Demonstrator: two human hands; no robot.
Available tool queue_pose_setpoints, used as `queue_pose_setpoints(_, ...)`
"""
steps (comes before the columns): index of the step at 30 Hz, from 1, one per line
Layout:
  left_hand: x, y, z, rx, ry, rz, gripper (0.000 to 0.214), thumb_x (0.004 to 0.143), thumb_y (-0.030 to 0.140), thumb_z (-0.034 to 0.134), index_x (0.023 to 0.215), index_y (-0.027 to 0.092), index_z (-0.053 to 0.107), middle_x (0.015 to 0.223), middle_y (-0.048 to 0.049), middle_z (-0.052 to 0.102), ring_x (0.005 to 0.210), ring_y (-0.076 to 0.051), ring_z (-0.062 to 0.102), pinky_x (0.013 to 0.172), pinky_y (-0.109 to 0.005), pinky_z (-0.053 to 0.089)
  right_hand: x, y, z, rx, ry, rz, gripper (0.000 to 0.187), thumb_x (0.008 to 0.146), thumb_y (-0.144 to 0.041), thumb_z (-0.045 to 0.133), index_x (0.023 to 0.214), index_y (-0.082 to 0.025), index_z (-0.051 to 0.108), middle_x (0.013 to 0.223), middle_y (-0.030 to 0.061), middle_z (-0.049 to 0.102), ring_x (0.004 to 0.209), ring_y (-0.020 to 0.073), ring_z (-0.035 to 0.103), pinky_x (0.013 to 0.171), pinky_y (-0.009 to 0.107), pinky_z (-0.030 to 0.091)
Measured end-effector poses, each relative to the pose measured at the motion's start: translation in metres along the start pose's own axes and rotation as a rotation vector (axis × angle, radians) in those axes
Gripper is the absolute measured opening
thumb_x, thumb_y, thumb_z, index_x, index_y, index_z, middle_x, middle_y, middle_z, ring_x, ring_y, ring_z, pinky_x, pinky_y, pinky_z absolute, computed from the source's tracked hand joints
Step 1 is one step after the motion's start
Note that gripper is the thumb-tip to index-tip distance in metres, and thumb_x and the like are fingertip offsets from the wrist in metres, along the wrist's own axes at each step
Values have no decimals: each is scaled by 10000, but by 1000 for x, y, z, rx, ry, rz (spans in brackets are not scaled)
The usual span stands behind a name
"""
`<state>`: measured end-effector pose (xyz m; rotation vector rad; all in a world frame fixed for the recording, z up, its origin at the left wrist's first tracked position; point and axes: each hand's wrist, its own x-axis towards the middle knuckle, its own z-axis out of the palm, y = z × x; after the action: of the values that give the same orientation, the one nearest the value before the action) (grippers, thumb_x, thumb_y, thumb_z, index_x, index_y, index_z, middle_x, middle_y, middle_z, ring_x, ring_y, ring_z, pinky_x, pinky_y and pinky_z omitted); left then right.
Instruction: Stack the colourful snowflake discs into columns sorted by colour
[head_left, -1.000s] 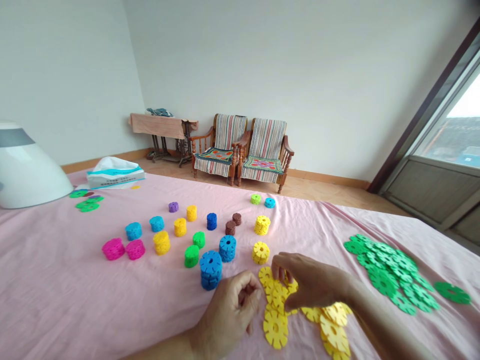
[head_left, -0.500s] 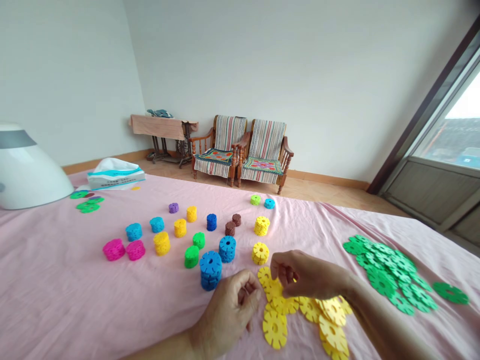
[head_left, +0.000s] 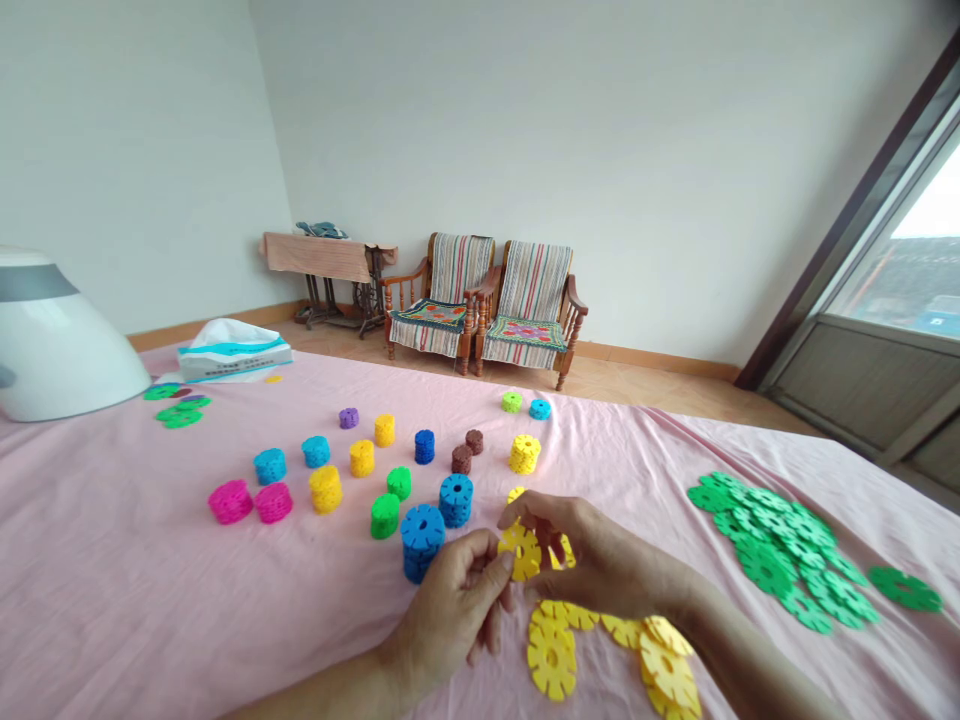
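My left hand (head_left: pixel 450 600) and my right hand (head_left: pixel 592 557) meet over a small stack of yellow plastic snowflake discs (head_left: pixel 521 552), pinching it from both sides. More yellow shows inside my right hand's fingers. Just behind, a yellow disc stack (head_left: pixel 516 494) is mostly hidden by my right hand. A tall blue disc stack (head_left: pixel 422 543) stands touching-close to my left hand's knuckles. Loose yellow discs (head_left: pixel 551 655) lie flat on the pink sheet below my hands, partly overlapping.
Several short stacks of pink, cyan, yellow, green, blue, brown and purple discs (head_left: pixel 325 488) stand on the pink bedsheet (head_left: pixel 150 560). A heap of green discs (head_left: pixel 772 550) lies right. A white dome appliance (head_left: pixel 60 345) and a tissue pack (head_left: pixel 232 355) sit far left.
Both hands have moved left and closed together on yellow discs. Some yellow discs have left the loose pile, and the front yellow stack is now covered by my hands.
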<state>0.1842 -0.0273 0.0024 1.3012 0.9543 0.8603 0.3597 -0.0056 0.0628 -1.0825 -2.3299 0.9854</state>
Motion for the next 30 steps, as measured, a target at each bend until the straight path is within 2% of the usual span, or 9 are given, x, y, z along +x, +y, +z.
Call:
queue_pose_setpoints(4,0,2,0,-62,-10,0,414,789,573,504,723,174,414,584,41,534,306,-24,408,260,-106,245,-1,-6,1,-70,23,-63,375,672,-77,599,1015,-227,572,861,-23,581,673,87,520,617,214,432)
queue_pose_setpoints(8,0,0,0,-65,-9,8,411,813,574,470,742,172,423,602,34,542,314,-28,425,262,-105,248,3,5,-1,-47,87,-11,388,662,-106,622,1029,-220,567,810,-20,579,667,103,510,595,223,432)
queue_pose_setpoints(12,-1,-3,0,13,-29,0,407,821,578,456,760,176,424,582,41,531,317,-31,420,262,-99,247,14,35,1,-19,431,99,334,708,-210,624,1035,-201,553,986,35,588,755,136,531,645,270,447)
queue_pose_setpoints(14,-1,-4,0,49,-41,-2,421,815,590,453,735,179,412,579,40,532,320,-30,420,260,-95,245,19,50,5,-11,520,144,317,708,-244,631,1014,-199,560,1022,46,576,801,154,544,659,284,449)
queue_pose_setpoints(17,-1,-4,1,76,-43,-6,430,807,601,451,731,180,416,579,38,535,327,-32,421,259,-93,241,24,63,15,-17,520,176,318,672,-248,659,978,-210,580,1007,37,566,846,170,549,690,294,449)
queue_pose_setpoints(21,-2,-4,1,99,-47,-5,421,807,592,457,731,179,428,574,40,530,330,-36,427,261,-96,243,26,67,25,-24,509,193,342,646,-222,675,976,-219,587,1012,31,546,886,175,541,751,308,446)
queue_pose_setpoints(30,-2,-5,1,125,-61,5,409,822,572,439,733,172,439,579,39,532,320,-28,413,260,-96,243,28,74,34,27,497,199,327,665,-249,662,980,-220,581,977,23,518,797,149,557,692,284,474)
